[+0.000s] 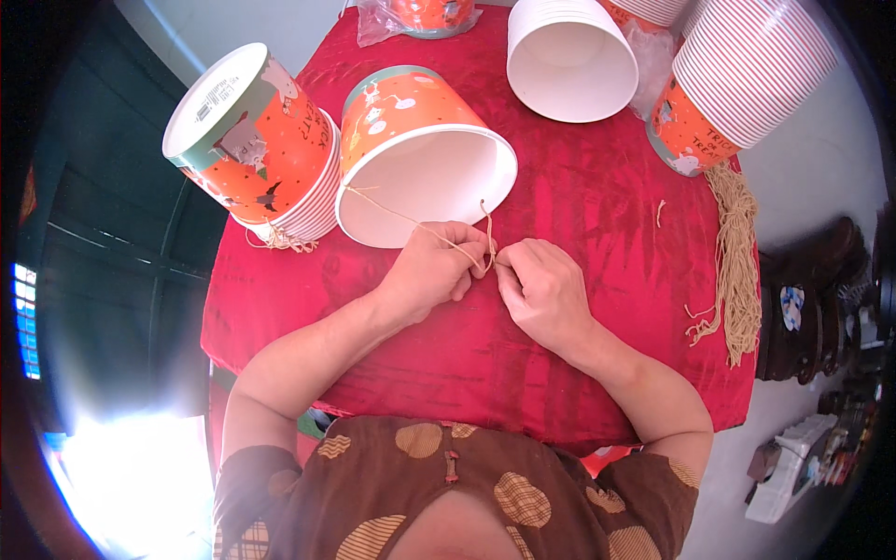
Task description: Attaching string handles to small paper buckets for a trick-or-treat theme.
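Observation:
An orange bucket [420, 107] with a green band lies on its side, its white mouth facing me. From its rim a tan cord [397, 213] runs down to my hands. My left hand [439, 266] is closed, pinching the cord just below the bucket's mouth. Close beside it, my right hand [543, 287] is closed too, fingertips on the same cord near a small loop. A loose cord end sticks up between the hands. What exactly lies under the right fingertips is hidden.
Upside-down stacked orange buckets [257, 140] stand at the left. A white bucket [571, 61] lies at the back beside a tall bucket stack [737, 79]. A bundle of tan cords [737, 271] hangs along the right edge of the red-covered table [597, 392]. A short cord scrap [661, 214] lies nearby.

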### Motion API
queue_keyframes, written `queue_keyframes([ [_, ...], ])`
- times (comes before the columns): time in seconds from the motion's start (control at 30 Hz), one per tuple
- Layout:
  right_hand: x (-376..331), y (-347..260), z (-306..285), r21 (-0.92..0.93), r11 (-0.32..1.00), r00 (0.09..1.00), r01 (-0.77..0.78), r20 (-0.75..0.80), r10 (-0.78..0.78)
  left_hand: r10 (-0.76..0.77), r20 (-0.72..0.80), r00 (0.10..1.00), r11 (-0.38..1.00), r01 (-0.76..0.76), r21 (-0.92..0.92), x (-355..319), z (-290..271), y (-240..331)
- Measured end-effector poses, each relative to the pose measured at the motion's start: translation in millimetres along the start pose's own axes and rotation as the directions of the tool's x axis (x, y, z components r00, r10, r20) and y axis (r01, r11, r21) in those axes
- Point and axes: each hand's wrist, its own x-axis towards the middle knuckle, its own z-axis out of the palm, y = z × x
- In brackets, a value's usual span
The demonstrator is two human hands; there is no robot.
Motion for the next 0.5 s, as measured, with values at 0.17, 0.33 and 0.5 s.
queue_keyframes([
  [0.17,1.2,-2.1,-0.4,0.038,0.998,0.999,0.044,-0.013,-0.044,0.021,-0.013,1.0,1.0,-0.021,-0.001,-0.8,1.6,1.5],
  [0.33,2.7,-6.4,-3.6,0.039,0.999,0.999,0.033,0.01,-0.033,0.038,-0.028,0.999,0.999,-0.038,-0.01,0.7,1.9,-2.5],
  [0.5,2.2,-6.5,-4.6,0.029,0.999,0.999,0.026,0.02,-0.026,0.05,-0.031,0.998,0.999,-0.05,0.016,1.2,2.4,-3.7],
])
